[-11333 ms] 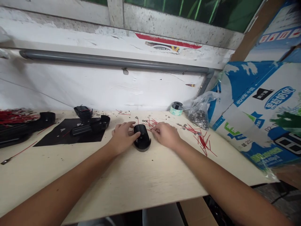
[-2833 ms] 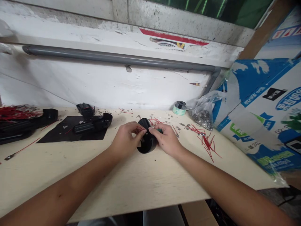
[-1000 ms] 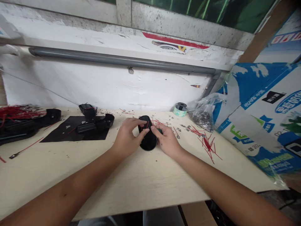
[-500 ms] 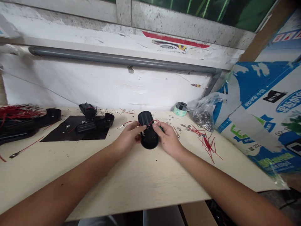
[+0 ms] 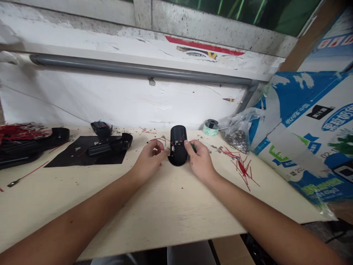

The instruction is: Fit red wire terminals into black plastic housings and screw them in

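A black plastic housing [image 5: 178,156], long and open-topped with a rounded near end, is held upright by my right hand [image 5: 201,158]. My right thumb presses on its right edge, and a bit of a green object [image 5: 194,148] shows among the fingers. Small metal parts and a red wire [image 5: 167,140] are at the middle of the housing; the wire loops out over its left side. My left hand [image 5: 151,156] is at the left edge, fingers curled and thumb pointing at the housing. What lies between its fingertips is too small to make out.
More black housings [image 5: 109,147] lie left on a black sheet [image 5: 66,156], beside a heap of red wires [image 5: 19,134]. To the right are loose red wires [image 5: 244,165], a tape roll [image 5: 211,127] and a plastic bag of metal pieces [image 5: 237,138]. A printed carton [image 5: 309,129] borders the table.
The housing has shifted slightly right and away, in my right hand. My left thumb has drawn back from the middle of the housing to its left edge, and the fingers have curled.
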Demonstrator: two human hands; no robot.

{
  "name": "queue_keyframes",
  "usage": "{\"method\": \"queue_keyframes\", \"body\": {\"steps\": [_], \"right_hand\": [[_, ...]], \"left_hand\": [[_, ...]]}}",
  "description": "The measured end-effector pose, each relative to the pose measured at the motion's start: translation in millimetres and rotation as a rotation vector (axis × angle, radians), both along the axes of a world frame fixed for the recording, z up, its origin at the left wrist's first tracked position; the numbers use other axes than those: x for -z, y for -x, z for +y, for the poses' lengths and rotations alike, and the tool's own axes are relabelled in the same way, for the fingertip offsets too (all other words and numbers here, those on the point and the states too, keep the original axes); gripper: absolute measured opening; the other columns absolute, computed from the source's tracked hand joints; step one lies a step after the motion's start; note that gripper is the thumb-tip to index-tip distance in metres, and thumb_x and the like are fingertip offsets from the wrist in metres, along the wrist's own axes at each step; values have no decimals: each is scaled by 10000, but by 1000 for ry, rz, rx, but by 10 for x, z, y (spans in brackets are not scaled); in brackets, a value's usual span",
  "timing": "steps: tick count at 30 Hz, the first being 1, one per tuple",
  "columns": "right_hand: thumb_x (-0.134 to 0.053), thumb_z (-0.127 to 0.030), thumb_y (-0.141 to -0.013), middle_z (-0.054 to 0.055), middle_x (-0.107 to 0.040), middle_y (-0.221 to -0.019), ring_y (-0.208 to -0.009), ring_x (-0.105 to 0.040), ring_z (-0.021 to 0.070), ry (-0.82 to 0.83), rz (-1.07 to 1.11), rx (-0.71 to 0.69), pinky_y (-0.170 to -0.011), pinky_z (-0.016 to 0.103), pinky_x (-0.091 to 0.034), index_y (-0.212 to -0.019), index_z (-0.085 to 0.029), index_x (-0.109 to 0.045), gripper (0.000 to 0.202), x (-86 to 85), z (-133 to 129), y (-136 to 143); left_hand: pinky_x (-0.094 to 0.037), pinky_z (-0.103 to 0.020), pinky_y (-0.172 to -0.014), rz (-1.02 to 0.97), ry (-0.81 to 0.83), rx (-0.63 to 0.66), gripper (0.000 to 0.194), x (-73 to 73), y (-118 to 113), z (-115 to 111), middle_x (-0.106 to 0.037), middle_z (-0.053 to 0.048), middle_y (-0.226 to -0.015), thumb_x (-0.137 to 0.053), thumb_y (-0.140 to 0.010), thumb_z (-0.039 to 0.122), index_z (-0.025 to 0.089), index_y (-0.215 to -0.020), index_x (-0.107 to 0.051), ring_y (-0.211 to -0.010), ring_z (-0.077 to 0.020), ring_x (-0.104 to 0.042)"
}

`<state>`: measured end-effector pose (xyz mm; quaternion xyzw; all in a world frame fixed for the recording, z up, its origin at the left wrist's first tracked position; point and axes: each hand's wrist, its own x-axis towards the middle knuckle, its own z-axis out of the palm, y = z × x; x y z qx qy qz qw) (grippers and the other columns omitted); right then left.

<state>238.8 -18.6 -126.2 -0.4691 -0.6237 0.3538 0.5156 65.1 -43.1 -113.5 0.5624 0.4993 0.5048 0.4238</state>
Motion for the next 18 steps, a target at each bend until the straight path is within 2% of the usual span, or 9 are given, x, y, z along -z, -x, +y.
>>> {"method": "queue_keyframes", "body": {"steps": [3, 5, 8, 14, 18], "right_hand": [[-524, -630, -906, 16, -562, -653, -545, -490, 120, -28, -27, 26, -504, 219, -385, -833, -163, -560, 474, 25, 25, -21], [-523, -616, -915, 27, -587, -686, -581, -510, 124, -70, -55, 42, -538, 221, -402, -838, -160, -575, 465, 35, 23, -23], [-519, -604, -923, 16, -568, -646, -562, -497, 119, -92, -79, 52, -536, 219, -391, -838, -162, -580, 454, 28, 5, -18], [-498, -617, -929, -4, -513, -581, -503, -451, 110, -63, -75, 48, -496, 219, -347, -841, -163, -563, 467, 8, -14, -12], [-513, -584, -932, 4, -539, -631, -549, -453, 107, -99, -79, 42, -536, 217, -355, -840, -158, -574, 440, 5, -22, -8]], "left_hand": [[-436, -270, -622, 128, -155, 8, 149, -12, 14, -25, -454, 10, -737, -600, -812, 326, 192, -868, -636, -669, -119, -466], [-428, -297, -679, 243, -251, -3, 219, -19, 13, -56, -452, 0, -783, -583, -831, 321, 219, -985, -699, -704, -129, -468], [-434, -318, -704, 360, -326, 24, 285, -25, 10, -98, -457, -21, -855, -555, -866, 330, 228, -1079, -715, -750, -143, -487], [-450, -330, -723, 409, -466, -16, 263, -16, 24, -119, -449, -56, -902, -537, -895, 309, 193, -1008, -744, -867, -182, -495], [-408, -431, -948, 524, -485, 54, 348, -5, 12, -133, -473, -91, -1029, -478, -939, 340, 207, -1155, -715, -1055, -229, -474]]}}
